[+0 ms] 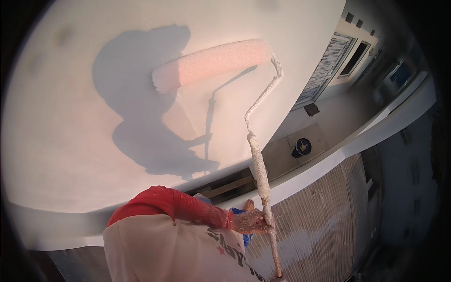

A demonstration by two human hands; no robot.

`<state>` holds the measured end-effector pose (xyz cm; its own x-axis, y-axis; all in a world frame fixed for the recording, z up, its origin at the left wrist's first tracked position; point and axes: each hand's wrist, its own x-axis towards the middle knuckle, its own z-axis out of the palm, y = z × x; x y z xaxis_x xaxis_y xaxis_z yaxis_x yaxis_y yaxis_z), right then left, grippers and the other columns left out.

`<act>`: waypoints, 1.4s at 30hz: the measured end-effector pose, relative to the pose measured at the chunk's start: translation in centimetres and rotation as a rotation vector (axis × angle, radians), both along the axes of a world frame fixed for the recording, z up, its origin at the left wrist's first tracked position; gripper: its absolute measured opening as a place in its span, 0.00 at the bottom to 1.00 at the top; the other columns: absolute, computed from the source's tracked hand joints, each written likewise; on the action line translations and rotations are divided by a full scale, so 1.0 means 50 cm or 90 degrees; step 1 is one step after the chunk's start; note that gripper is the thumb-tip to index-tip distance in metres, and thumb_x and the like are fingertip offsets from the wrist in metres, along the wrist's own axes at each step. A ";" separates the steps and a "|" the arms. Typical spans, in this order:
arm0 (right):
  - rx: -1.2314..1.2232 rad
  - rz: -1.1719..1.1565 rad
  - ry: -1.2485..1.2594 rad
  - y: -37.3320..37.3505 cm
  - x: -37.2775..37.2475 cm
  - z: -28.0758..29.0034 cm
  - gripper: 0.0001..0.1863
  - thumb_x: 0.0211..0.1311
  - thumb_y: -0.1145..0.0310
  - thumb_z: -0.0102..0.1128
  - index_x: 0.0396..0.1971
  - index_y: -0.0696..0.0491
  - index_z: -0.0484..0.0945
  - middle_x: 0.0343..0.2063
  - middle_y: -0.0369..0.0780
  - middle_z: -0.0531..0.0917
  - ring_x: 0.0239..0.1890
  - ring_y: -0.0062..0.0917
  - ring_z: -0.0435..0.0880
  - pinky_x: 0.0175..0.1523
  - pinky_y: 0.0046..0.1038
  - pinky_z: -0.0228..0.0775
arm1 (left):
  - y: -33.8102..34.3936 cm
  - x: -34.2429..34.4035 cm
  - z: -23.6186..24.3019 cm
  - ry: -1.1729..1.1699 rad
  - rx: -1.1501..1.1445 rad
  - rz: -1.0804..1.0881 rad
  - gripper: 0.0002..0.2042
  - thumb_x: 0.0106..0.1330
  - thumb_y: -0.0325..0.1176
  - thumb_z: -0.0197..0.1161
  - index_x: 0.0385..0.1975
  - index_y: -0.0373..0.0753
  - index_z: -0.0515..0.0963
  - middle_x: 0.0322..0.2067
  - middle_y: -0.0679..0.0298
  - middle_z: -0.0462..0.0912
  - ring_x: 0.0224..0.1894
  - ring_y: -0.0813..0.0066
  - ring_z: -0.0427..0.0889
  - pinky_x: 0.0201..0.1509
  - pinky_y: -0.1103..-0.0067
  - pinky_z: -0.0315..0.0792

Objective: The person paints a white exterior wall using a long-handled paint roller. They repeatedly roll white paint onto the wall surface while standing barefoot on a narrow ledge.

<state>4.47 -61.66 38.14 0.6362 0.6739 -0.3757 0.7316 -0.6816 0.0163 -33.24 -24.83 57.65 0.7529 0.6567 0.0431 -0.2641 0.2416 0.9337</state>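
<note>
A long paint roller with a fluffy pale pink sleeve [221,63] lies against or very near the cream wall [61,117]. Its bent, paint-crusted wire frame [263,96] runs down into a thick speckled handle [259,169] and a thinner pole. My left hand [248,222], spattered with paint and coming out of a red sleeve [188,207], is closed around the pole below the thick part. At the lower edge only a sliver of my right hand [278,279] shows, by the pole's bottom end; its fingers are mostly hidden.
My shadow [145,94] falls across the wall. Below on the right, a dark bucket [301,147] stands on a floor behind a curved white parapet [324,165]. A ribbed roof [314,221] lies outside it. A bare foot [249,205] shows beyond my left hand.
</note>
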 end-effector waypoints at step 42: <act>-0.017 -0.089 -0.064 0.162 -0.083 0.108 0.07 0.54 0.71 0.64 0.27 0.59 0.78 0.19 0.43 0.78 0.22 0.28 0.79 0.33 0.34 0.70 | 0.075 -0.070 0.127 0.012 0.024 0.090 0.12 0.71 0.40 0.55 0.37 0.36 0.70 0.33 0.64 0.79 0.40 0.77 0.81 0.45 0.78 0.77</act>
<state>0.30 -53.57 43.55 0.7581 0.5669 -0.3222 0.6235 -0.7749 0.1035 -36.76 -21.08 64.01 0.6540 0.7544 0.0568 -0.2761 0.1681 0.9463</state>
